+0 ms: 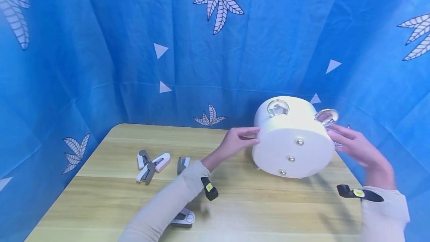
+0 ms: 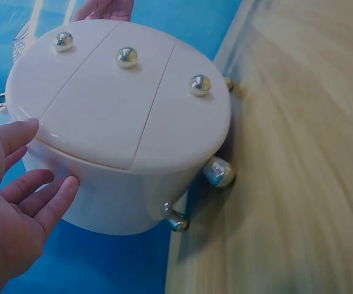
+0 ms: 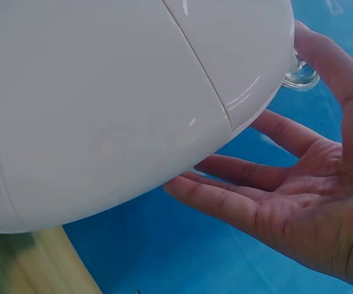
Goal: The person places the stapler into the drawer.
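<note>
Flanking glossy white, silver-knobbed oval box (image 1: pixel 285 143) at frame's right, left hand (image 1: pixel 236 141) and right hand (image 1: pixel 361 148) touch sides, fingers spread.

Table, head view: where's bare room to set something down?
Bare: the table in front of the white box, between front stapler and right sleeve; also between the table's left edge and left sleeve. Crowded: the stapler cluster, and the box's sides, with left hand and right hand there.
</note>
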Demonstrator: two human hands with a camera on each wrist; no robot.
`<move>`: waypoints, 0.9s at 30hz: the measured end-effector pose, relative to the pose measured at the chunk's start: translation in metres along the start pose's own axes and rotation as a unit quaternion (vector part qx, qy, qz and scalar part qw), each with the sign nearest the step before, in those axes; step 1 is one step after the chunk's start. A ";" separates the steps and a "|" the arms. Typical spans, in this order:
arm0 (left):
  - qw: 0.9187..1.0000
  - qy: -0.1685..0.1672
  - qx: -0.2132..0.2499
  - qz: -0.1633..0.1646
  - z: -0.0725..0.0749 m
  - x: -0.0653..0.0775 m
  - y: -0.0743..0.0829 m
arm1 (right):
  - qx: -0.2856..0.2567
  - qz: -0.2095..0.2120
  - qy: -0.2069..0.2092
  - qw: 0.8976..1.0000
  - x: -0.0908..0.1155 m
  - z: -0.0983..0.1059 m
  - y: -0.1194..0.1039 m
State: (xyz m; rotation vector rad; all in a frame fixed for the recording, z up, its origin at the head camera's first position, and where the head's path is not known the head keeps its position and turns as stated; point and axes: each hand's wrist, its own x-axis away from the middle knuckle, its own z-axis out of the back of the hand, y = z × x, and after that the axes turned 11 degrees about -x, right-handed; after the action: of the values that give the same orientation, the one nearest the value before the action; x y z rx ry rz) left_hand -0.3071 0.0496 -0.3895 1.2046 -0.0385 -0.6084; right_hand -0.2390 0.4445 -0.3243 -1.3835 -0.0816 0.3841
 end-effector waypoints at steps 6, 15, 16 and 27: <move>0.999 0.029 -0.034 -0.009 0.038 0.011 -0.006 | 0.055 -0.032 0.005 0.998 -0.028 -0.031 -0.005; 0.997 0.048 -0.048 0.030 0.084 0.029 -0.011 | 0.043 -0.022 -0.012 0.999 -0.064 -0.072 -0.007; 0.997 0.048 -0.047 0.035 0.088 0.031 -0.011 | 0.042 -0.021 -0.014 0.999 -0.067 -0.076 -0.008; 0.994 0.053 -0.065 0.068 0.134 0.051 -0.024 | 0.042 -0.047 -0.019 0.998 -0.099 -0.114 -0.007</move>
State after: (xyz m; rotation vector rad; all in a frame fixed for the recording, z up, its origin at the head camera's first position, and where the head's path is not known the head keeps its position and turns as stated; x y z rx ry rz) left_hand -0.3206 -0.0945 -0.3745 1.0965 0.0087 -0.4207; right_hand -0.2983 0.3059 -0.3234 -1.2838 -0.1595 0.3308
